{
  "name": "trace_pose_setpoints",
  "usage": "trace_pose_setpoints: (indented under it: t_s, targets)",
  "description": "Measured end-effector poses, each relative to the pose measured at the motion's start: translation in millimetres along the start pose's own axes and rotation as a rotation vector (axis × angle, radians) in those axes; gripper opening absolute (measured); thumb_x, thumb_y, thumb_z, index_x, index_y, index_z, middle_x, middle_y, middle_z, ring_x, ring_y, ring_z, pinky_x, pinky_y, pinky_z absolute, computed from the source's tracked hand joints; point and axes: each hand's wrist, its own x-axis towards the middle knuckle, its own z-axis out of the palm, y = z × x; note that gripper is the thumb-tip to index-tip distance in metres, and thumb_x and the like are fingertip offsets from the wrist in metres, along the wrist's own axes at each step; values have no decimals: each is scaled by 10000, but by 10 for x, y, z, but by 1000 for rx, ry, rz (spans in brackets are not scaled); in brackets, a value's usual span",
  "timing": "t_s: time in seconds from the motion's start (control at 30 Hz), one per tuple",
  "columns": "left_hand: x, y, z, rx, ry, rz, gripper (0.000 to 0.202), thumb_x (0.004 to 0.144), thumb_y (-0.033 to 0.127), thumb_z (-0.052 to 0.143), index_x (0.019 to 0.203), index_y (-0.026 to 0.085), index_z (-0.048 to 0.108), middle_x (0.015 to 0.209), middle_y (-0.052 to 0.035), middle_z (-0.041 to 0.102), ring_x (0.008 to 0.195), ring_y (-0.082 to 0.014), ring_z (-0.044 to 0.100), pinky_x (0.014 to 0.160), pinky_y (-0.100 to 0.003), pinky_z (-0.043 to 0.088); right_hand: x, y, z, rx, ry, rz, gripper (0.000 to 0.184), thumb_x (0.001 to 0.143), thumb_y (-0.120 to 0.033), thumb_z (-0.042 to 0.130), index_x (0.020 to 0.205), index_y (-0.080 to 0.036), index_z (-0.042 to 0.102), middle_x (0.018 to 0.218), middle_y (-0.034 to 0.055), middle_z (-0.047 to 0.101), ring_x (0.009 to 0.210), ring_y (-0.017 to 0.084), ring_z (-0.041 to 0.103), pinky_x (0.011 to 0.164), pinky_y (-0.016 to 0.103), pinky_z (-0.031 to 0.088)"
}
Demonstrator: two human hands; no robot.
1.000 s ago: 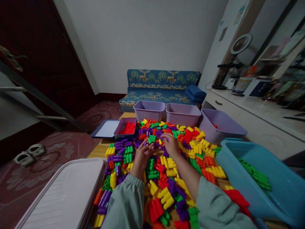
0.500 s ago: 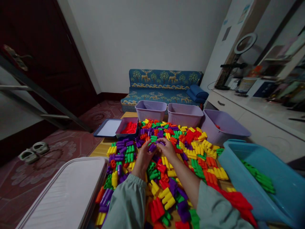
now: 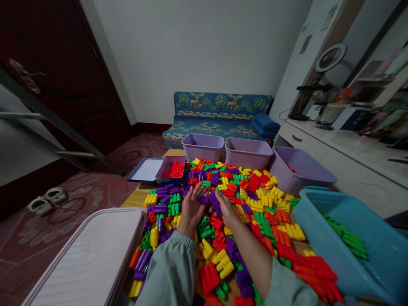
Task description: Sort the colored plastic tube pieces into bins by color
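Over the middle of a table covered with plastic tube-shaped building blocks, my right hand (image 3: 227, 210) grips a purple block (image 3: 214, 203) between thumb and fingers. My left hand (image 3: 191, 209) is just left of it, palm turned up and fingers spread apart. A second purple piece (image 3: 202, 199) lies by the left hand's thumb side; whether it joins the held block or touches the hand I cannot tell. Around both hands are loose red blocks (image 3: 216, 223), green blocks (image 3: 174, 205) and yellow blocks (image 3: 223, 263).
Three lilac bins (image 3: 202, 148) line the far side. A blue bin (image 3: 353, 272) with green blocks stands at right. At the left are a small tray (image 3: 162, 169) of red blocks, a white-bottomed lid (image 3: 147, 170) and a large pale lid (image 3: 92, 255).
My left hand has opened and its fingers have spread out. My right hand has shifted slightly down and right with the purple block. The view has moved slightly.
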Motion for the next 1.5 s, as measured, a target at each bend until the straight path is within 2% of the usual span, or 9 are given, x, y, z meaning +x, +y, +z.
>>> trace_pose_setpoints:
  t_s: [0.13, 0.23, 0.37, 0.5, 0.73, 1.07, 1.17, 1.33, 1.5]
  targets:
    - [14, -74, 56, 209, -32, 101, 523, 804, 501, 575, 1244, 219, 569, 1268, -105, 590, 1132, -257, 564, 900, -349, 477, 18, 21, -13, -71, -62, -111, 469, 774, -615, 550, 1031, -225, 587, 952, 34, 675, 815, 159, 657, 634, 252, 525]
    - [59, -172, 71, 362, -45, 195, 493, 749, 462, 657, 1149, 173, 637, 1260, -120, 599, 1229, -287, 489, 997, -354, 404, 5, 14, -41, -80, -97, -129, 431, 772, -553, 593, 1063, -235, 581, 1030, 33, 660, 984, 174, 621, 826, 292, 504]
    - [54, -248, 35, 530, -88, 252, 465, 733, 457, 674, 1113, 190, 663, 1303, -101, 571, 1324, -300, 380, 1110, -390, 263, -61, -30, -65, -42, -215, -68, 511, 714, -433, 689, 1152, -259, 491, 1023, 26, 652, 885, 194, 644, 708, 320, 541]
    - [-15, -225, 21, 642, -119, 243, 450, 755, 464, 653, 1133, 220, 658, 1354, -72, 530, 1371, -296, 298, 1146, -416, 180, -96, -52, -69, -53, -224, -58, 569, 637, -337, 750, 1126, -238, 477, 987, 30, 650, 802, 196, 645, 599, 297, 540]
    - [-35, -188, 106, 569, -73, 241, 418, 736, 368, 694, 1117, 199, 664, 1275, -85, 593, 1277, -294, 437, 1061, -372, 349, -141, -56, -42, 22, -210, -89, 533, 638, -311, 725, 1118, -254, 499, 963, 16, 649, 751, 176, 642, 547, 259, 516]
    - [-13, -219, 72, 604, 3, 200, 421, 715, 263, 740, 1126, 221, 655, 1264, -87, 598, 1246, -260, 481, 1028, -326, 387, -27, -61, -77, -65, -8, -110, 313, 702, -414, 633, 923, -228, 512, 662, -50, 573, 527, 118, 539, 436, 205, 385]
    - [-5, -233, 49, 624, 32, 164, 478, 732, 329, 727, 1188, 232, 617, 1258, -93, 596, 1174, -253, 541, 918, -298, 470, 24, -122, -90, -110, -10, -167, 296, 689, -391, 643, 907, -220, 538, 698, -40, 592, 553, 113, 546, 474, 209, 410]
    - [-7, -245, 45, 641, -4, 80, 591, 748, 416, 693, 1288, 239, 531, 983, -59, 684, 744, -178, 645, 539, -218, 476, 66, -230, -131, -237, -35, -168, 335, 693, -375, 625, 973, -195, 593, 652, -30, 600, 508, 112, 512, 424, 201, 361]
    - [1, -233, 13, 615, 50, 89, 551, 765, 490, 649, 1242, 225, 568, 864, -30, 684, 613, -143, 604, 489, -219, 434, 15, -294, -138, -359, -138, -237, 391, 657, -213, 604, 1043, -196, 666, 765, -4, 670, 603, 120, 562, 517, 216, 431]
